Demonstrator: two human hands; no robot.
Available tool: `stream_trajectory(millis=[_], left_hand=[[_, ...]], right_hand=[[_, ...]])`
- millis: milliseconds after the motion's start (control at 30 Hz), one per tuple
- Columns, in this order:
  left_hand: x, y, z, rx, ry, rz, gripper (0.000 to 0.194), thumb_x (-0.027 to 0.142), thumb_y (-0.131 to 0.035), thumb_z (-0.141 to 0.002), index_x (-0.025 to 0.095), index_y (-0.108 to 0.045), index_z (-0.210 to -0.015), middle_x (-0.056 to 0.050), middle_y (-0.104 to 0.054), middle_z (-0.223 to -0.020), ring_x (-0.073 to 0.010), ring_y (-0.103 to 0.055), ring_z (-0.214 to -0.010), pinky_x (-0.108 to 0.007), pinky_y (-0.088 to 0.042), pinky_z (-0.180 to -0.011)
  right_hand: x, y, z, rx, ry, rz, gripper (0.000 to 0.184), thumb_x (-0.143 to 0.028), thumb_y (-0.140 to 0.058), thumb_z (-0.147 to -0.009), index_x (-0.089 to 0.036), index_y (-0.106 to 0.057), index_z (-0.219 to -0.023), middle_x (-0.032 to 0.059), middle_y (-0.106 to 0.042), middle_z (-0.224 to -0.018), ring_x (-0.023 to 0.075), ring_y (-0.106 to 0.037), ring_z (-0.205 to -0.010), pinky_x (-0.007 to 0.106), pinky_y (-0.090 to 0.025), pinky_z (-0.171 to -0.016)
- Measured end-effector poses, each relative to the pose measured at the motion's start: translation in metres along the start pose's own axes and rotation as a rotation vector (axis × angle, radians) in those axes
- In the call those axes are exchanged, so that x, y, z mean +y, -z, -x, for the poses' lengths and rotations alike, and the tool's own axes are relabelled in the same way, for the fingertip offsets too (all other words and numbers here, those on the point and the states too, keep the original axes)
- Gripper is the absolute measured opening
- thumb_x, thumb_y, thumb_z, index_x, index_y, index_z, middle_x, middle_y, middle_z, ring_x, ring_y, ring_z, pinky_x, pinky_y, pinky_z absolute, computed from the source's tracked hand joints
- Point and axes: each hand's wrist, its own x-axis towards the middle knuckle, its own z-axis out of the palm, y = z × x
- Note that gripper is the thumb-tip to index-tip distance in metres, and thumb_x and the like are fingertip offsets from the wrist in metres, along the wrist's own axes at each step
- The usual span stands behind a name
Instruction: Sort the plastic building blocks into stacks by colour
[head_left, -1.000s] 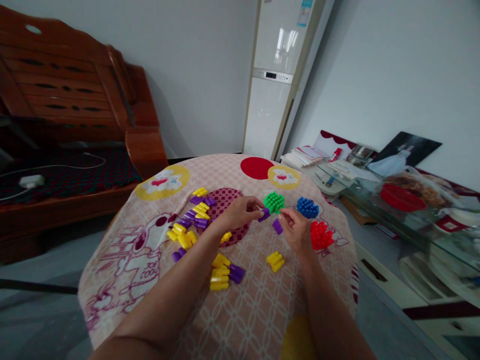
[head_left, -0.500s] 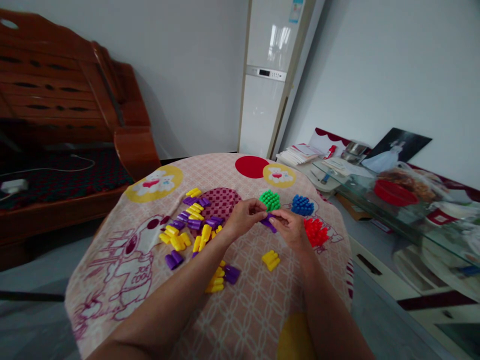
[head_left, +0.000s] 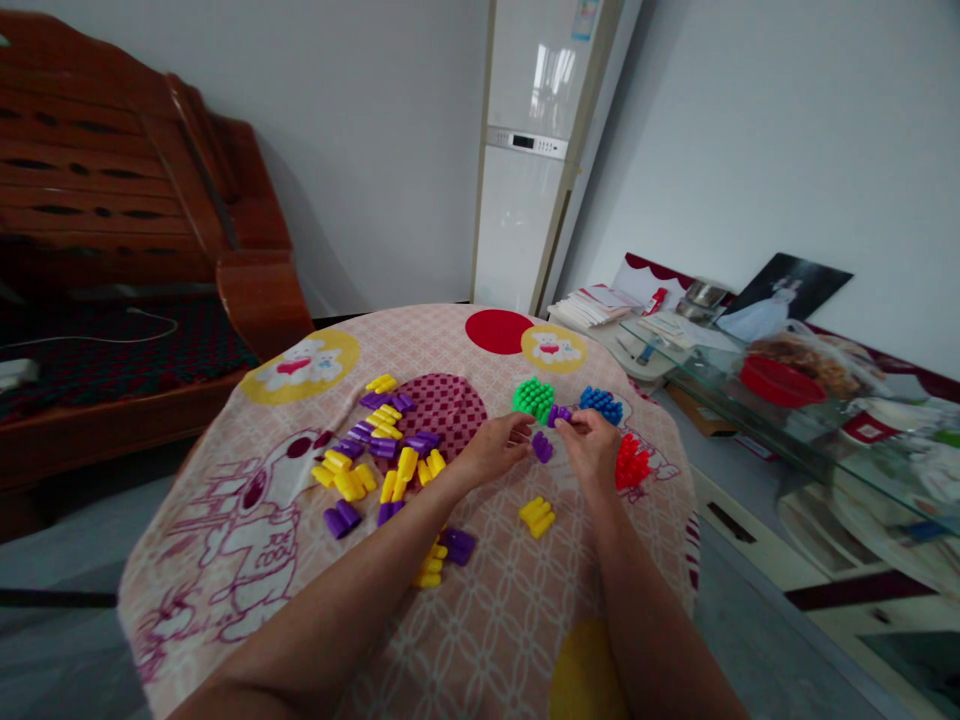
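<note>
My right hand point(head_left: 593, 447) pinches a small purple building block point(head_left: 559, 414) just right of the green block cluster point(head_left: 534, 398). My left hand point(head_left: 498, 446) hovers to the left with its fingers apart and nothing in them. Another purple block point(head_left: 542, 447) lies on the cloth between the hands. Beyond and beside my right hand are a blue block cluster point(head_left: 602, 404) and a red block cluster point(head_left: 632, 462). A yellow block group point(head_left: 537, 516) lies nearer to me. Many loose yellow blocks point(head_left: 350, 484) and purple blocks point(head_left: 342, 519) are scattered on the left, some hidden by my left forearm.
A patterned cloth point(head_left: 480, 640) covers the round table. On the right stands a glass-topped cabinet point(head_left: 720, 370) bearing a red bowl point(head_left: 781, 381), papers point(head_left: 592, 306) and a photo. A wooden bench point(head_left: 255, 270) is at the left, and a tall white appliance point(head_left: 517, 200) at the back.
My hands have moved apart. My right hand now holds a purple block beside the green cluster, my left hand has let go, and another purple block shows between them.
</note>
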Motion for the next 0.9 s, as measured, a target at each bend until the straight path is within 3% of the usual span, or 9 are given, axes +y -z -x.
stream_trajectory(millis=[233,400,600,900], left_hand=[[-0.013,-0.017,0.001,-0.122,0.043,0.058,0.059,0.011,-0.061,-0.072,0.015,-0.051,-0.13,-0.011,-0.071,-0.108,-0.0207,-0.069,-0.097,-0.037,-0.056,-0.087],[-0.018,-0.017,0.0,-0.122,0.032,0.043,0.061,0.013,-0.062,-0.071,0.015,-0.051,-0.131,-0.01,-0.072,-0.108,-0.021,-0.069,-0.097,-0.037,-0.056,-0.088],[-0.022,-0.017,-0.001,-0.107,0.05,0.017,0.062,0.014,-0.063,-0.07,0.015,-0.052,-0.131,-0.012,-0.072,-0.108,-0.022,-0.07,-0.097,-0.038,-0.056,-0.088],[-0.023,-0.016,-0.001,-0.143,-0.011,0.008,0.056,0.016,-0.063,-0.072,0.016,-0.056,-0.128,-0.01,-0.071,-0.113,-0.0207,-0.069,-0.098,-0.035,-0.055,-0.089]], right_hand=[[0.009,-0.011,0.003,-0.098,0.037,0.174,0.022,-0.039,-0.062,-0.077,-0.02,-0.065,-0.068,0.0067,-0.071,-0.067,0.0195,-0.062,-0.062,0.029,-0.044,-0.061],[0.008,-0.008,0.002,-0.218,0.088,0.308,0.037,-0.044,-0.056,-0.084,-0.021,-0.058,-0.056,0.007,-0.067,-0.061,0.017,-0.056,-0.057,0.028,-0.037,-0.059],[0.005,-0.006,0.001,-0.161,0.072,0.314,0.035,-0.04,-0.048,-0.089,-0.02,-0.059,-0.063,0.007,-0.066,-0.065,0.0164,-0.054,-0.06,0.027,-0.035,-0.061],[0.01,-0.005,-0.001,-0.303,0.123,0.307,0.04,-0.037,-0.045,-0.092,-0.019,-0.061,-0.06,0.0024,-0.06,-0.057,0.0146,-0.049,-0.056,0.027,-0.032,-0.057]])
